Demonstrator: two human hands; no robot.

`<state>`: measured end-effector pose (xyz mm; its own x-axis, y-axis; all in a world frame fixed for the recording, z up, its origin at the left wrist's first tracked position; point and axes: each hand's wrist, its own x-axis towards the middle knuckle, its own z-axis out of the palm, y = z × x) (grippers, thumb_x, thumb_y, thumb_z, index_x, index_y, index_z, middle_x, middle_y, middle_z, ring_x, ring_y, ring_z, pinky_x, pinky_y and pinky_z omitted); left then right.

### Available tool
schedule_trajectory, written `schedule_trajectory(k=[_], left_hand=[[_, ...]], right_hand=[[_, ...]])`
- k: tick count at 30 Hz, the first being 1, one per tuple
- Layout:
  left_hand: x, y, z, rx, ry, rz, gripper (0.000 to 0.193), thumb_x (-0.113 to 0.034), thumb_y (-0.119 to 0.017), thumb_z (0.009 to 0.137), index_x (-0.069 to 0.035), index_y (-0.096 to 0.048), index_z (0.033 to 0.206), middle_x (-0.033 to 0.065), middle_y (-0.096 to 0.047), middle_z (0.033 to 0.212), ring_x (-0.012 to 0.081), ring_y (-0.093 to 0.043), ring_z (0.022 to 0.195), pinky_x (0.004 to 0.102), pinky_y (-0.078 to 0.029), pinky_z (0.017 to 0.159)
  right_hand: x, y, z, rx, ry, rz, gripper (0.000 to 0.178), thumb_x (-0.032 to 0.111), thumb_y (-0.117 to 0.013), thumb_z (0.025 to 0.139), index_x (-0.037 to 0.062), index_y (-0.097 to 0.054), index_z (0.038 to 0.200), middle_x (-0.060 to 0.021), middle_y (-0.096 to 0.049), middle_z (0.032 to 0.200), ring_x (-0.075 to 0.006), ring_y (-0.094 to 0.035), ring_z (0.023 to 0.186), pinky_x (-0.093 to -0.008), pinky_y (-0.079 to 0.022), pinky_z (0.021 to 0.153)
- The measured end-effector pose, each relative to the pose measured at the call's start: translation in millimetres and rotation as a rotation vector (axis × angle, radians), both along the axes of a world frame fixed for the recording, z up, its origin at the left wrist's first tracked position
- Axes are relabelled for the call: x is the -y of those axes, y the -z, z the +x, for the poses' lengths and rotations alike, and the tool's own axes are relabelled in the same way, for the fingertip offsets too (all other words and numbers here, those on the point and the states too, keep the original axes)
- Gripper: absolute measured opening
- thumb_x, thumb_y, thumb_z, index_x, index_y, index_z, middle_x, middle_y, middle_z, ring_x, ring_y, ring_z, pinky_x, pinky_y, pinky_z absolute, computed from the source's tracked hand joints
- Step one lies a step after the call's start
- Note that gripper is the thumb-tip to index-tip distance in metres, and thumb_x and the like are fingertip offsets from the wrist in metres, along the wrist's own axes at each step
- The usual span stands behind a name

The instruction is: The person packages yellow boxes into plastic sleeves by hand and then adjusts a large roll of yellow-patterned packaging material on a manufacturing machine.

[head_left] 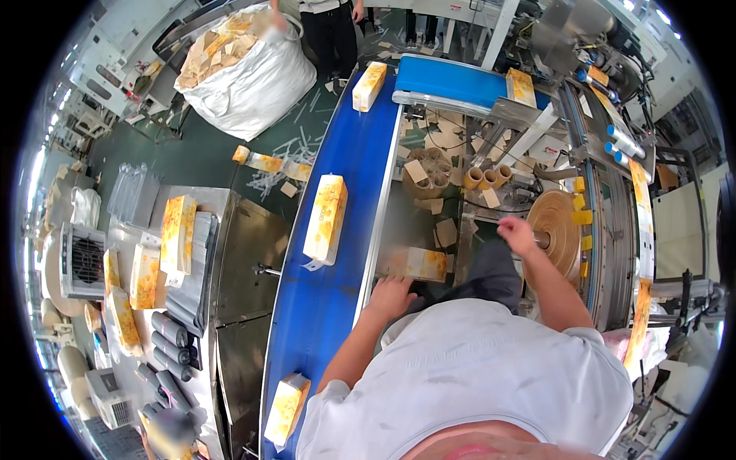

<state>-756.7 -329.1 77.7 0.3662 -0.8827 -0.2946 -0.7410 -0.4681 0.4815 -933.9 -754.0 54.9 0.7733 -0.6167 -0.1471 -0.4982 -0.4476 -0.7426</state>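
My left hand is at the near right edge of the blue conveyor belt, fingers stretched out and apart, gripping nothing. Just beyond its fingertips lies an orange-and-white wrapped pack, partly blurred. My right hand is raised beside a large brown paper roll, its fingers curled in with nothing visible in them. Three similar packs ride the belt: one far off, a middle pack up ahead of my left hand, and a near pack left of my body.
A short blue cross conveyor carries another pack at the far right. Left of the belt, a metal table holds packs and rolled grey bags. A white sack of scraps stands beyond; people stand at the far end.
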Motion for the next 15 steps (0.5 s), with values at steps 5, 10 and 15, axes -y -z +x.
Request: schedule_trajectory(k=[5,10,15], left_hand=[[5,9,2,-0.051,-0.078,0.039,0.043,-0.033,-0.075,0.1,-0.006,-0.068,0.132,0.0182,-0.073,0.126,0.0391,-0.068,0.124,0.0541,-0.052,0.105],[31,30,7,-0.153,-0.173,-0.007,0.043,-0.034,-0.075,0.1,-0.006,-0.068,0.132,0.0186,-0.073,0.127,0.039,-0.067,0.125,0.0533,-0.051,0.107],[77,34,42,-0.214,-0.204,0.018,0.044,-0.035,-0.075,0.1,-0.007,-0.069,0.134,0.0192,-0.073,0.128,0.0397,-0.067,0.127,0.0535,-0.051,0.109]], right_hand=[[77,-35,30,0.099,0.278,0.262,0.019,0.005,-0.073,0.098,-0.003,-0.074,0.115,-0.0064,-0.077,0.092,-0.0125,-0.071,0.082,-0.0282,-0.057,0.075],[109,-43,80,0.014,0.034,-0.065,0.022,0.01,-0.076,0.097,0.0006,-0.075,0.117,-0.0091,-0.079,0.092,-0.0185,-0.074,0.081,-0.0329,-0.06,0.078],[84,-42,164,-0.072,-0.45,-0.465,0.035,0.019,-0.082,0.09,0.006,-0.073,0.122,-0.0137,-0.074,0.118,-0.0345,-0.07,0.113,-0.0456,-0.056,0.103]])
